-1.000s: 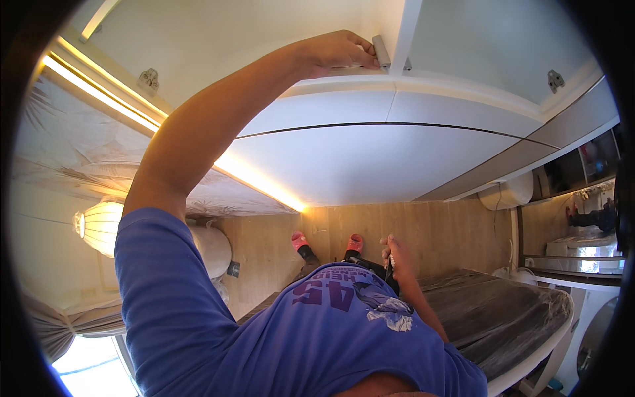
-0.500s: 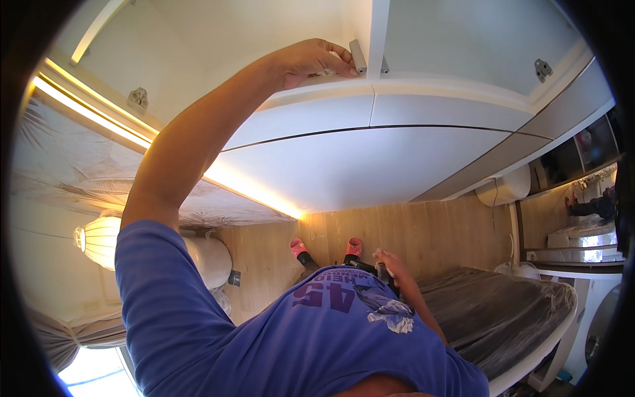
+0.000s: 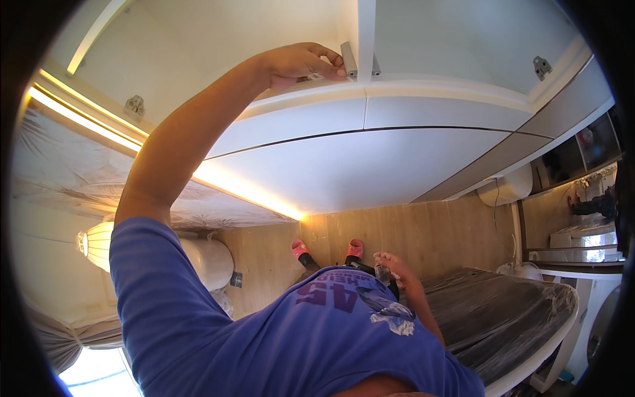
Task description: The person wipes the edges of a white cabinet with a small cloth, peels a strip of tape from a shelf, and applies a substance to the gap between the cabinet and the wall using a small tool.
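My left hand (image 3: 307, 65) reaches up into an open white cabinet, its fingers bent and pinched against a small grey push latch (image 3: 348, 59). That latch sits at the front lower end of the upright divider (image 3: 366, 40). A second grey fitting (image 3: 376, 65) shows on the divider's other side. Something pale shows under my left fingers, too small to name. Down by my waist, my right hand (image 3: 397, 266) is curled around a dark and greyish thing (image 3: 383, 274), mostly hidden by the hand and my blue shirt.
Metal hinge plates (image 3: 135, 104) (image 3: 542, 67) sit near the cabinet's outer sides. White panels (image 3: 357, 165) run below, with a lit strip (image 3: 245, 195) at left. A lamp (image 3: 99, 245) stands left. Behind me at right lies a plastic-covered bed (image 3: 489, 324).
My left hand stays at the latch while the whole cabinet shifts slightly left in view. My right hand's fingers have moved a little at my waist.
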The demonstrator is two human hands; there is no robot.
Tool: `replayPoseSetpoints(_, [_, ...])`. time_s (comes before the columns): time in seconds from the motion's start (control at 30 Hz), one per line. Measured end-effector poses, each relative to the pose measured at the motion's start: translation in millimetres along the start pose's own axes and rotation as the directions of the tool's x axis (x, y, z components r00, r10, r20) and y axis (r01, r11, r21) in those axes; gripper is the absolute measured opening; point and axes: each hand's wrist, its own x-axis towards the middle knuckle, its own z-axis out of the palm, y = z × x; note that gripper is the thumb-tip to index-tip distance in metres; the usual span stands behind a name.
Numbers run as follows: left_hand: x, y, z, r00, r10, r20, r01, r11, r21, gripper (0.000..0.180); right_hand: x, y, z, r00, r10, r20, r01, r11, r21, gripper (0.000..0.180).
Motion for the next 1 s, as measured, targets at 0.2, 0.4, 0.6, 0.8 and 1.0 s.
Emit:
replayPoseSetpoints(0.2, [-5.5, -4.4, -14.9, 0.983, 0.067, 0.173, -0.067, 0.998, -0.006, 0.019, -18.4, -21.3, -18.3, 0.951, -0.042, 0.305, 0.107, 0.974, -0.199, 0.062])
replayPoseSetpoints(0.4, [-39.8, -8.8, -25.6, 0.968, 0.236, 0.091, -0.245, 0.963, 0.112, 0.018, -12.1, -10.3, -34.8, 0.947, -0.052, 0.318, 0.129, 0.966, -0.226, 0.060])
replayPoseSetpoints(0.6, [-76.6, -18.6, -41.6, 0.936, 0.351, -0.003, -0.350, 0.934, 0.073, 0.016, -19.5, -44.7, -37.7, 0.956, 0.029, 0.293, 0.064, 0.952, -0.300, 0.053])
replayPoseSetpoints(0.8, [-141.5, -12.6, -66.3, 0.854, 0.506, -0.120, -0.505, 0.862, 0.034, 0.017, -28.7, -87.8, -33.5, 0.962, -0.048, 0.270, 0.136, 0.938, -0.320, 0.051])
replayPoseSetpoints(1.0, [-206.7, -34.1, -76.4, 0.774, 0.578, -0.256, -0.602, 0.798, -0.017, 0.014, -33.9, -107.4, -14.4, 0.947, 0.018, 0.320, 0.099, 0.933, -0.345, 0.050])
